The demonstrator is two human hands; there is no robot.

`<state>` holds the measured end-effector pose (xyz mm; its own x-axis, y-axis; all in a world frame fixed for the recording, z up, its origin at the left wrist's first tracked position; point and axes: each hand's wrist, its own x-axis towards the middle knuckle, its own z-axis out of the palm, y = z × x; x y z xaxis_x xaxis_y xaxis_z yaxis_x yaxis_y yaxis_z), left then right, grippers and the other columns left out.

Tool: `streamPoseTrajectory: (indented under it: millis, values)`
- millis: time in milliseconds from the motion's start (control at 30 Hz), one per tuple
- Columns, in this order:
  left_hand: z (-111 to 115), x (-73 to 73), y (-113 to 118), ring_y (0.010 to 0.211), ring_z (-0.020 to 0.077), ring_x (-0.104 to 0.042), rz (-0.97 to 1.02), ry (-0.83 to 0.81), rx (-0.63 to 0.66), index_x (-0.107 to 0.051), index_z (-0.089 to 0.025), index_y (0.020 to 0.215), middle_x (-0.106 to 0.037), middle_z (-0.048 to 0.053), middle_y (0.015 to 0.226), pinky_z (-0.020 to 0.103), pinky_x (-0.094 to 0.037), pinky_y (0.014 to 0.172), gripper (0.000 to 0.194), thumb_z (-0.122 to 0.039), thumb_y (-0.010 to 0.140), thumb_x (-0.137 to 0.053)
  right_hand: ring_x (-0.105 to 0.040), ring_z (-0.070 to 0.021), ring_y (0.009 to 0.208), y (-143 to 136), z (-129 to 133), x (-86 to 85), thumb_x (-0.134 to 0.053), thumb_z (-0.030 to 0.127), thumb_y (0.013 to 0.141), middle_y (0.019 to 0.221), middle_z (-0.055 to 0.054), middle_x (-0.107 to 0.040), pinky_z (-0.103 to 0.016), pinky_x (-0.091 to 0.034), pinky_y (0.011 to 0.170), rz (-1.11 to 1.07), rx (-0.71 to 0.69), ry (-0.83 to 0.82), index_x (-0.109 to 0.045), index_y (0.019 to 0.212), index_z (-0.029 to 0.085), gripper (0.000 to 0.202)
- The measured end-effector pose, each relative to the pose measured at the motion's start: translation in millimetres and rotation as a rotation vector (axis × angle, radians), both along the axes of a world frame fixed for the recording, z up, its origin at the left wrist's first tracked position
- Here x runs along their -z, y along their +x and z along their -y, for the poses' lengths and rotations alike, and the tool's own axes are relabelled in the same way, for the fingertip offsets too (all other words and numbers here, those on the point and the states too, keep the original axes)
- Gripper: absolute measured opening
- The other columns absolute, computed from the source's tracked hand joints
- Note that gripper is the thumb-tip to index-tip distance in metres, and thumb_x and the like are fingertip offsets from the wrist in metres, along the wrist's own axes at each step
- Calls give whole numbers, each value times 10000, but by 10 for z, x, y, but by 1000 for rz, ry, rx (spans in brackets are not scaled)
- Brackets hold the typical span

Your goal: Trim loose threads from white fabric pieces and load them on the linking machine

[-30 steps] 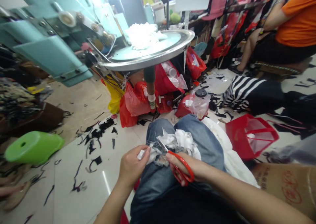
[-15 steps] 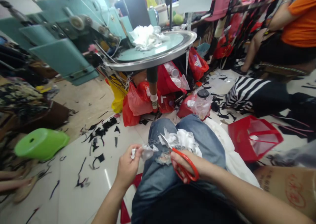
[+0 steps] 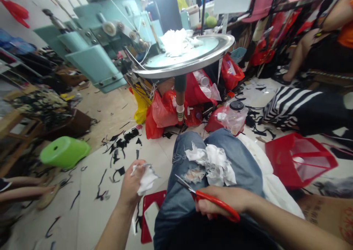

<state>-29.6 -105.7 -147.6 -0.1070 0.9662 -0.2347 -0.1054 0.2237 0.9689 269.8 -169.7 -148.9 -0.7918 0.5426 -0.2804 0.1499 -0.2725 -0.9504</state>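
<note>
Held out over the floor, my left hand (image 3: 131,182) is closed on a piece of white fabric (image 3: 148,179) that hangs from its fingers. Red-handled scissors (image 3: 216,204) are gripped in my right hand (image 3: 220,200), low over my lap; their blades point up and left and look nearly closed. Crumpled white pieces (image 3: 219,163) lie on my jeans (image 3: 176,202), just beyond my right hand. Another white heap (image 3: 176,42) rests on the round table (image 3: 220,51) of the machine ahead.
A teal machine (image 3: 95,64) stands ahead at the left. Red bags (image 3: 162,114) sit under the round table. A green stool (image 3: 64,152) is at left, a red bin (image 3: 299,161) at right. Dark scraps (image 3: 121,143) litter the floor. A seated person's leg (image 3: 299,59) shows at right.
My left hand has moved left and a little down with the white fabric. My right hand and the scissors have shifted lower, away from the white pieces. The camera view has swung left.
</note>
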Motion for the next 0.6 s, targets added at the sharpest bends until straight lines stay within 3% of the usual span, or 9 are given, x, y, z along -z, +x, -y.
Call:
streamPoseTrajectory:
  millis: [100,167,233,333,433,533,600]
  values:
    - [-7,-135,-258,428,69,-492,-21,1,28,-581,-175,830,-592,-62,572,144,-361,382,593,-448,441,-936,-540,-157,701,131,-32,-86,-436,730,862,791,-18,-513,-267,-440,630,-1,46,90,-559,914,180,565]
    - [9,-220,-356,443,74,-515,-68,-16,-6,-588,-161,778,-607,-50,571,144,-384,399,544,-370,427,-947,-517,-160,719,187,-72,-115,-476,660,885,801,-19,-522,-272,-431,652,34,119,183,-572,918,179,491]
    - [37,-287,-359,450,82,-527,-119,-24,-78,-598,-152,751,-607,-42,560,153,-404,411,486,-356,462,-931,-513,-161,730,141,-133,-102,-592,590,851,807,-12,-539,-270,-429,658,54,212,227,-580,928,184,414]
    - [72,-358,-210,445,100,-536,-158,-15,-139,-629,-140,744,-612,-28,554,182,-427,414,479,-418,478,-914,-560,-152,725,-189,-272,-22,-764,423,743,877,-7,-581,-265,-458,650,-22,370,180,-552,1003,201,402]
    - [74,-448,-18,422,109,-521,-183,-29,37,-675,-121,688,-617,5,525,197,-410,398,476,-496,493,-894,-595,-114,711,-691,-462,32,-737,177,689,1060,-27,-598,-254,-481,651,-221,434,136,-488,976,216,382]
    - [52,-592,38,469,146,-577,-244,-83,300,-734,-118,691,-683,65,587,219,-439,423,433,-500,543,-873,-555,-89,611,-1048,-632,6,-696,110,647,798,42,-599,-223,-454,590,-329,277,111,-492,845,204,299]
    - [34,-695,-36,495,155,-598,-292,-123,376,-757,-127,719,-705,80,620,220,-449,439,398,-484,577,-862,-579,-108,585,-1112,-688,-28,-706,135,628,660,61,-593,-229,-465,576,-339,217,39,-488,773,200,270]
